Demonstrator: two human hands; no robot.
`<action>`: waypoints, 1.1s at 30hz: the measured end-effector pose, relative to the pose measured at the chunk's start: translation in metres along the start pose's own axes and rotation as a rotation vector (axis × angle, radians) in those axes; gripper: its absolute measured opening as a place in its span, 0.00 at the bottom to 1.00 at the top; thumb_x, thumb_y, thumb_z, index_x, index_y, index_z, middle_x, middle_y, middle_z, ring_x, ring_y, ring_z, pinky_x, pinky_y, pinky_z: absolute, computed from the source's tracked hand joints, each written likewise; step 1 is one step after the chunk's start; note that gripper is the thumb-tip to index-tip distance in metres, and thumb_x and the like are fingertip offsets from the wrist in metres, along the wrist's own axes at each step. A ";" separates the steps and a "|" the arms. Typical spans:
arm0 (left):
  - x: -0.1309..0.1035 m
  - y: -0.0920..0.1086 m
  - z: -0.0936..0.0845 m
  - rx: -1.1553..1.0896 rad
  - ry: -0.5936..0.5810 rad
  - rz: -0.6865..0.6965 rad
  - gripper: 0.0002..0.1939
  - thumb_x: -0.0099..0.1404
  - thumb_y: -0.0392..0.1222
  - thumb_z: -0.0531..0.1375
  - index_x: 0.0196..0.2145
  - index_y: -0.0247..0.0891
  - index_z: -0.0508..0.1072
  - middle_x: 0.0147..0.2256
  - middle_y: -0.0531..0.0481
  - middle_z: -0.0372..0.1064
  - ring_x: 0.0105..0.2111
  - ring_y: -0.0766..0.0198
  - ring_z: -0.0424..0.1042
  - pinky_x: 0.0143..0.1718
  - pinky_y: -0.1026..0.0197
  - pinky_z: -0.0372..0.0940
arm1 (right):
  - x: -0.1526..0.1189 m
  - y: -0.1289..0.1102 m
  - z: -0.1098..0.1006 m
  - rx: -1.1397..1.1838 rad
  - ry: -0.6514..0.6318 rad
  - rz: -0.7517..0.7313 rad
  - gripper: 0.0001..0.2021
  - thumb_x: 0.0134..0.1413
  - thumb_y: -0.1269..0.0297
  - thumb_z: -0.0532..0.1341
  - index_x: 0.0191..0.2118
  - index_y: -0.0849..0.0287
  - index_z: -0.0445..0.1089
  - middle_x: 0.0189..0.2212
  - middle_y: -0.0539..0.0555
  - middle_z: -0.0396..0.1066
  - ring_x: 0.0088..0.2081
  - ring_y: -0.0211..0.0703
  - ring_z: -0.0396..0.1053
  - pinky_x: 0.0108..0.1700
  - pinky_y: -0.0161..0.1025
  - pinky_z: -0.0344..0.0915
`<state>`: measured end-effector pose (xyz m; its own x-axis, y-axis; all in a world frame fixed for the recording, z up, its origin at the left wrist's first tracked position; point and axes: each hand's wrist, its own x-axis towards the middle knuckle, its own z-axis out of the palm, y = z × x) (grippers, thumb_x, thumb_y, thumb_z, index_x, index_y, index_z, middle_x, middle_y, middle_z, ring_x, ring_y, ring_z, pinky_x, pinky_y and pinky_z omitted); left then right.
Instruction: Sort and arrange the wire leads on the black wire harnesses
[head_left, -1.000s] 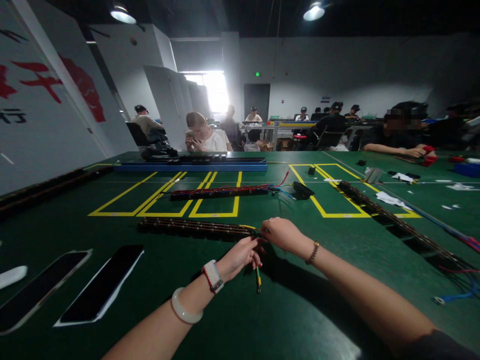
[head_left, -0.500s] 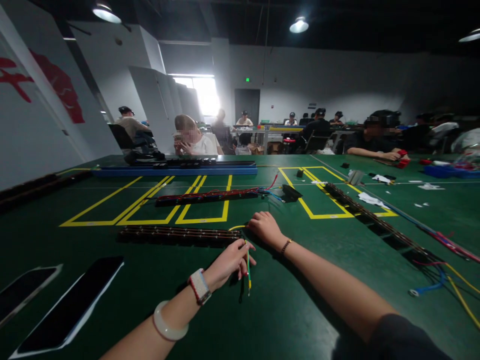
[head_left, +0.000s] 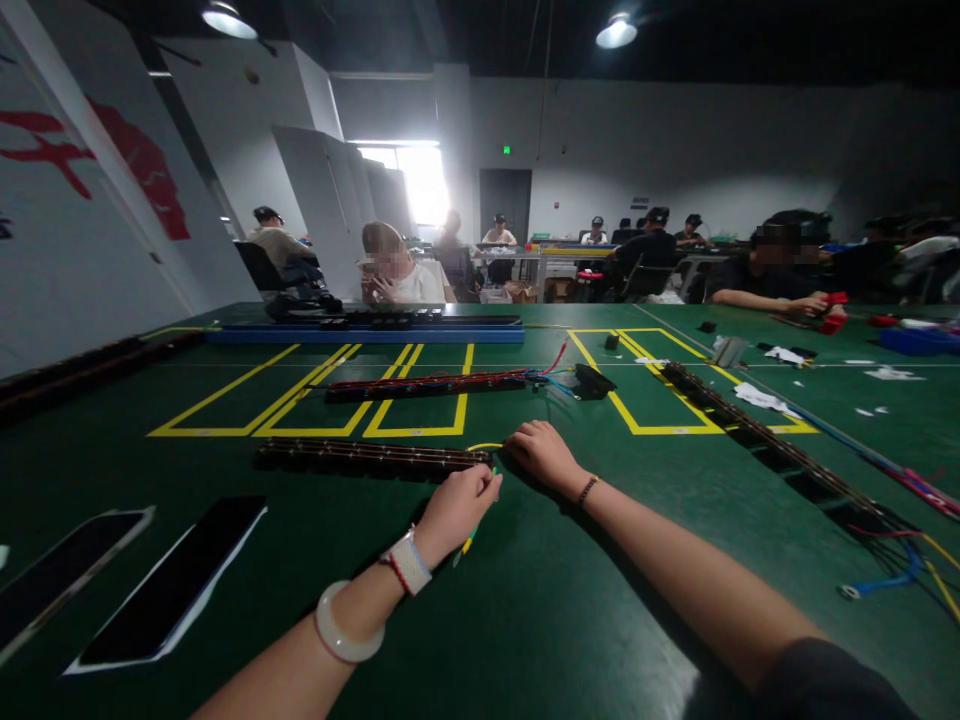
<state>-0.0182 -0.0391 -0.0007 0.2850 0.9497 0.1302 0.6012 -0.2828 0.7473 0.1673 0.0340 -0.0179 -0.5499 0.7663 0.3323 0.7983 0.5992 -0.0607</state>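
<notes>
A dark, narrow terminal-like strip point(head_left: 367, 458) with metal points along its top lies across the green table in front of me. At its right end, my left hand point(head_left: 459, 508) is closed in a pinch on a green-and-yellow wire point(head_left: 469, 545), whose lugged end hangs below the fingers. A yellow wire point(head_left: 486, 446) runs from the same end of the strip to my right hand point(head_left: 546, 455). Those fingers are curled down round the wire's end, and their tips are hidden. Beyond both hands lies a second strip point(head_left: 427, 384) with red and blue wires.
Two phone-like dark slabs point(head_left: 176, 585) lie at the left. A long strip with cables point(head_left: 780, 450) runs along the right, near paper scraps point(head_left: 765, 398). A blue rail point(head_left: 360, 335) lies at the back. Yellow tape outlines point(head_left: 397, 433) mark the table point(head_left: 570, 620). Other people sit beyond it.
My left hand has turned over and its spread fingers have closed on the green-and-yellow wire, swinging its lower end left. My right hand stays by the yellow wire. The view has shifted slightly left.
</notes>
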 end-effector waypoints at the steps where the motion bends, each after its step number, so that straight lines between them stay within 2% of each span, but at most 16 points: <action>1: -0.002 -0.001 0.001 0.068 0.024 0.020 0.15 0.64 0.48 0.54 0.23 0.38 0.66 0.19 0.53 0.59 0.20 0.67 0.59 0.26 0.64 0.49 | 0.000 0.000 0.000 0.005 0.005 -0.001 0.10 0.62 0.64 0.55 0.39 0.60 0.72 0.35 0.54 0.69 0.39 0.40 0.61 0.42 0.36 0.52; 4: -0.005 -0.002 0.005 0.147 0.052 0.060 0.13 0.61 0.43 0.58 0.21 0.39 0.64 0.19 0.53 0.55 0.21 0.65 0.59 0.28 0.64 0.49 | -0.001 -0.001 0.000 0.025 0.010 0.001 0.11 0.63 0.63 0.54 0.40 0.60 0.72 0.35 0.54 0.69 0.38 0.40 0.62 0.43 0.36 0.52; 7: -0.004 -0.006 0.008 0.067 0.045 0.080 0.13 0.59 0.42 0.61 0.20 0.40 0.63 0.18 0.54 0.50 0.23 0.62 0.59 0.30 0.64 0.50 | -0.001 -0.001 0.000 0.056 0.016 -0.007 0.11 0.63 0.64 0.53 0.42 0.60 0.71 0.36 0.55 0.69 0.39 0.40 0.62 0.44 0.37 0.53; 11: -0.005 -0.007 0.009 -0.062 0.069 0.071 0.15 0.55 0.46 0.64 0.19 0.40 0.63 0.18 0.55 0.46 0.23 0.61 0.57 0.29 0.64 0.47 | 0.000 -0.006 -0.003 0.129 0.050 -0.016 0.12 0.64 0.65 0.52 0.47 0.60 0.69 0.40 0.57 0.69 0.43 0.42 0.63 0.47 0.38 0.55; 14: -0.007 -0.002 0.008 -0.112 0.079 0.078 0.16 0.55 0.51 0.64 0.20 0.40 0.64 0.18 0.54 0.49 0.23 0.62 0.55 0.28 0.65 0.45 | 0.000 -0.017 -0.010 0.212 0.071 -0.021 0.14 0.64 0.63 0.50 0.51 0.59 0.66 0.45 0.58 0.67 0.48 0.43 0.62 0.51 0.41 0.55; 17: -0.011 0.006 0.003 -0.058 0.066 0.101 0.17 0.59 0.51 0.60 0.19 0.40 0.63 0.18 0.53 0.54 0.21 0.65 0.54 0.27 0.64 0.45 | -0.001 -0.029 -0.014 0.276 0.034 -0.043 0.18 0.62 0.60 0.52 0.56 0.57 0.61 0.50 0.59 0.64 0.52 0.46 0.59 0.54 0.44 0.53; 20: -0.014 0.013 0.001 -0.022 0.057 0.172 0.17 0.63 0.48 0.55 0.19 0.39 0.63 0.19 0.52 0.57 0.21 0.66 0.55 0.27 0.63 0.47 | -0.002 -0.033 -0.011 0.291 -0.028 -0.050 0.27 0.54 0.59 0.60 0.59 0.60 0.58 0.53 0.62 0.61 0.55 0.49 0.57 0.55 0.46 0.50; 23: -0.015 0.014 0.002 -0.123 0.047 0.186 0.18 0.64 0.48 0.53 0.19 0.38 0.63 0.20 0.52 0.60 0.22 0.68 0.57 0.27 0.64 0.50 | 0.000 -0.027 -0.007 0.298 -0.078 0.027 0.32 0.48 0.57 0.64 0.59 0.60 0.58 0.52 0.62 0.62 0.54 0.51 0.58 0.54 0.46 0.50; 26: -0.013 0.011 0.006 -0.365 -0.069 0.038 0.19 0.64 0.52 0.52 0.21 0.37 0.64 0.19 0.54 0.59 0.18 0.71 0.58 0.21 0.67 0.52 | 0.004 -0.015 -0.010 0.320 -0.135 0.129 0.29 0.46 0.55 0.65 0.54 0.59 0.64 0.44 0.58 0.69 0.47 0.49 0.63 0.51 0.45 0.53; 29: -0.010 0.008 0.009 -0.619 -0.243 -0.098 0.19 0.63 0.55 0.51 0.26 0.36 0.65 0.19 0.56 0.59 0.14 0.73 0.59 0.15 0.69 0.50 | 0.007 -0.002 -0.014 0.420 -0.232 0.187 0.19 0.48 0.54 0.64 0.44 0.59 0.71 0.33 0.52 0.72 0.37 0.42 0.67 0.44 0.40 0.57; 33: -0.007 0.006 0.009 -0.885 -0.385 -0.200 0.16 0.63 0.54 0.52 0.36 0.37 0.63 0.25 0.54 0.63 0.17 0.72 0.64 0.13 0.72 0.50 | 0.007 0.010 -0.011 0.623 -0.342 0.206 0.19 0.50 0.50 0.62 0.40 0.61 0.73 0.29 0.51 0.72 0.30 0.38 0.66 0.34 0.34 0.58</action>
<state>-0.0102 -0.0482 -0.0031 0.5569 0.8158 -0.1556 -0.0659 0.2302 0.9709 0.1743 0.0426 -0.0061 -0.5312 0.8458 -0.0495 0.6623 0.3781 -0.6468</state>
